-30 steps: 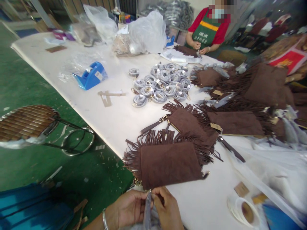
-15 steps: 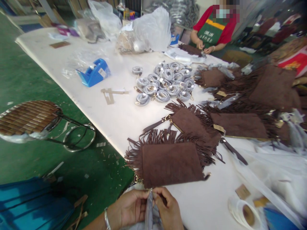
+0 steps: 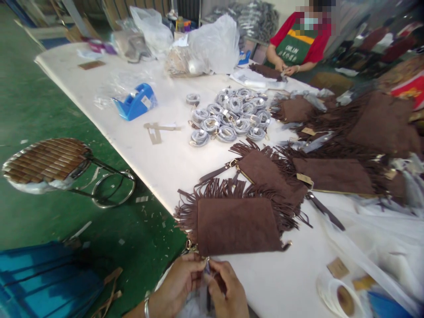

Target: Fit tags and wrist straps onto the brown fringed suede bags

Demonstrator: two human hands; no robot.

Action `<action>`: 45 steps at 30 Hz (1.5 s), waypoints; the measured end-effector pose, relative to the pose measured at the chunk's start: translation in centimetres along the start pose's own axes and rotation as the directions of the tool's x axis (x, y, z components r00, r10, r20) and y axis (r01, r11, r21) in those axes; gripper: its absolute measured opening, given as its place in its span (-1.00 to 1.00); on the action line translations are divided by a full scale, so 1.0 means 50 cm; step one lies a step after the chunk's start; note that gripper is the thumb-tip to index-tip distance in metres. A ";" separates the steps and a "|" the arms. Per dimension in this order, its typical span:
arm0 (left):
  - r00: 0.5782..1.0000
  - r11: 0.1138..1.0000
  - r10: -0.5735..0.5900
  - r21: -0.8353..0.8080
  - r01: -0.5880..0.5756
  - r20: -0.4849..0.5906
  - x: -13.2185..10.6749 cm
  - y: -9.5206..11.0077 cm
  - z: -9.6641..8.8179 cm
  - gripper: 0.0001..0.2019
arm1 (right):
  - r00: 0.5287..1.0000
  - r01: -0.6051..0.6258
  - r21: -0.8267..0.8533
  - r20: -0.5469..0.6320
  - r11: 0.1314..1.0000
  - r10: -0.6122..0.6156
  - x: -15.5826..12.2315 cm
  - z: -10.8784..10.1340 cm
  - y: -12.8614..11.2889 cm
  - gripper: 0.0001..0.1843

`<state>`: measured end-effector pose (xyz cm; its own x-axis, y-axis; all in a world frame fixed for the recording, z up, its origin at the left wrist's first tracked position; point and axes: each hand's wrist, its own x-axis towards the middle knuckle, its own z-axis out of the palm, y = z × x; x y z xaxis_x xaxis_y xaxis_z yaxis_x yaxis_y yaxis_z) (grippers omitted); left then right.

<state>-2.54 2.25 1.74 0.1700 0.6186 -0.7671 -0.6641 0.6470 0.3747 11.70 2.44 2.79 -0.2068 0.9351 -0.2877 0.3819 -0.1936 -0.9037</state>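
A brown fringed bag point(image 3: 236, 225) lies flat at the table's near edge, its fringe pointing away from me. Just below its near edge, my left hand point(image 3: 182, 280) and my right hand point(image 3: 228, 287) meet with fingertips pinched. Between them hangs a narrow strap point(image 3: 207, 282) in greyish plastic wrapping, with a small metal fitting at its top by the bag. Both hands are closed on this strap; my fingers hide part of it. Behind lie a second fringed bag point(image 3: 265, 170) with a dark wrist strap point(image 3: 217, 173) and a third bag point(image 3: 331, 174) with a tag.
Coiled grey straps point(image 3: 228, 115) lie mid-table, near a blue tape dispenser point(image 3: 135, 102). More fringed bags point(image 3: 380, 121) are piled at right. A tape roll point(image 3: 341, 296) sits near right. A stool point(image 3: 48, 163) stands left of the table; a co-worker point(image 3: 296, 46) works across it.
My right fingers have moved up and curled closer round the strap, and less of its wrapping shows. The view has shifted slightly; the bags have stayed in place.
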 end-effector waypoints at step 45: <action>0.796 0.630 0.602 0.651 -0.423 -0.065 -0.051 -0.047 0.026 -0.77 | 0.979 -0.155 0.268 -0.086 0.951 0.183 -0.002 0.025 -0.003 -0.77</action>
<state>-0.46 -0.25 3.49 -0.3119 0.8528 -0.4189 -0.0170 0.4359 0.8999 10.55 2.00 2.55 -0.0554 0.9057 -0.4204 0.1538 -0.4082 -0.8998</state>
